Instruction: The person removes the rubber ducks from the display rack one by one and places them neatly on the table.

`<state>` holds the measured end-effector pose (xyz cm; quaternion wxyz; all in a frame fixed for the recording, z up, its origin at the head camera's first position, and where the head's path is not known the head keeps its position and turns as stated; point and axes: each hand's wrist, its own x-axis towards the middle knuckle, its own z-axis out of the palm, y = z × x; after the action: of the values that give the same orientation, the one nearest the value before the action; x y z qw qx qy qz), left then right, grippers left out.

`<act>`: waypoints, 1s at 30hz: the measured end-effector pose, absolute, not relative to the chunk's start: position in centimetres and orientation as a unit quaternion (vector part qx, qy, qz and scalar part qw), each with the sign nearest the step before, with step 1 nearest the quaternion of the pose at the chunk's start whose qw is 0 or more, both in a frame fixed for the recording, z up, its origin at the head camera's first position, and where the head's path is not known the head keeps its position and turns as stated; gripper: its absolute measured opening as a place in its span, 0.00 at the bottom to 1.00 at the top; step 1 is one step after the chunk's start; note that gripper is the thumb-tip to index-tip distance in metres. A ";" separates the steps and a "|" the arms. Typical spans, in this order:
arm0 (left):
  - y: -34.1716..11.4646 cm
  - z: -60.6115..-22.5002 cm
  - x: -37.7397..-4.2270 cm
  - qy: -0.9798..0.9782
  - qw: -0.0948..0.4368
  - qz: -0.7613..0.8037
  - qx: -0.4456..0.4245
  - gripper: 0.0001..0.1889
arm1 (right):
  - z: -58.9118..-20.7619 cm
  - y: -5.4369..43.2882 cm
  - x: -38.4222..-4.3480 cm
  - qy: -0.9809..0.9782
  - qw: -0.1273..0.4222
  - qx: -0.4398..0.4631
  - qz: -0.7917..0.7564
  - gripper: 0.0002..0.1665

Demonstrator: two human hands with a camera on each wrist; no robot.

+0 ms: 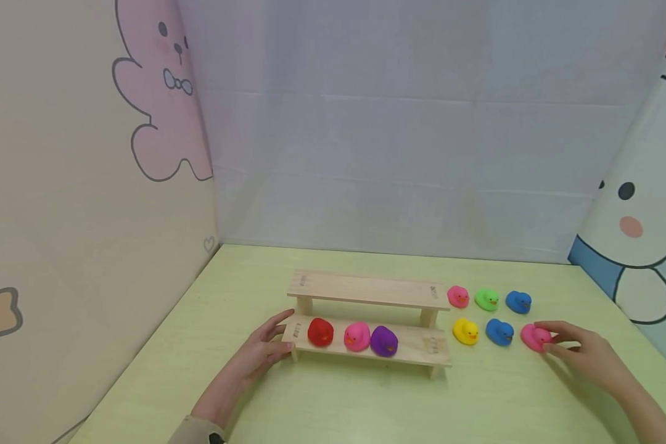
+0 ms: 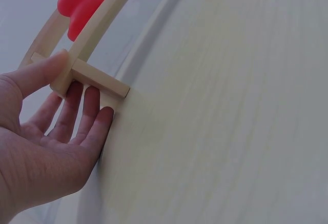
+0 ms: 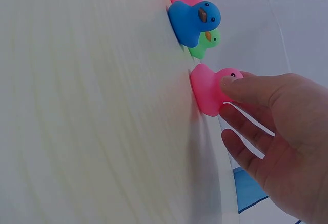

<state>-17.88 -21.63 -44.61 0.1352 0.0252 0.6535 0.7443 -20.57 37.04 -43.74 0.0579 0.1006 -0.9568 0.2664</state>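
My left hand (image 1: 261, 350) grips the left end of the lower board of a two-step wooden shelf (image 1: 416, 345). In the left wrist view the thumb lies on the board's edge and the fingers reach beneath it. On that board sit a red rubber duck (image 1: 320, 333), a pink one and a purple rubber duck (image 1: 385, 341). At the right, my right hand (image 1: 585, 351) pinches another pink rubber duck (image 3: 207, 90) by its head, thumb on the near side. This duck's base is at the table surface, and its far side is hidden by the fingers.
Right of the shelf stand a yellow duck (image 1: 465, 332) and a blue duck (image 1: 500, 332). Behind them are a pink duck (image 1: 458, 297), a green duck (image 1: 486, 300) and a second blue duck (image 1: 518, 302). Cloth walls (image 1: 394, 135) enclose the pale table (image 1: 333, 407).
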 end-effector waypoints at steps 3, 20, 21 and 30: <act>-21.7 -44.7 -17.9 0.654 0.137 0.744 0.026 0.37 | -43.7 37.0 -20.6 -0.959 0.046 0.096 0.264 0.25; -21.7 -44.7 -17.9 0.655 0.137 0.742 0.025 0.37 | -43.6 37.0 -20.6 -0.961 0.033 0.087 0.261 0.27; -21.7 -44.6 -17.9 0.656 0.137 0.742 0.026 0.37 | -43.6 37.0 -20.6 -0.961 0.036 0.087 0.260 0.27; -21.6 -44.6 -17.9 0.649 0.138 0.748 0.031 0.38 | -43.2 36.9 -20.2 -0.959 0.005 0.090 0.271 0.44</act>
<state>-17.85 -21.64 -44.64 0.1376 0.0306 0.6491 0.7475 -20.25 36.91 -43.23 0.0051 0.0895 -0.9585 0.2705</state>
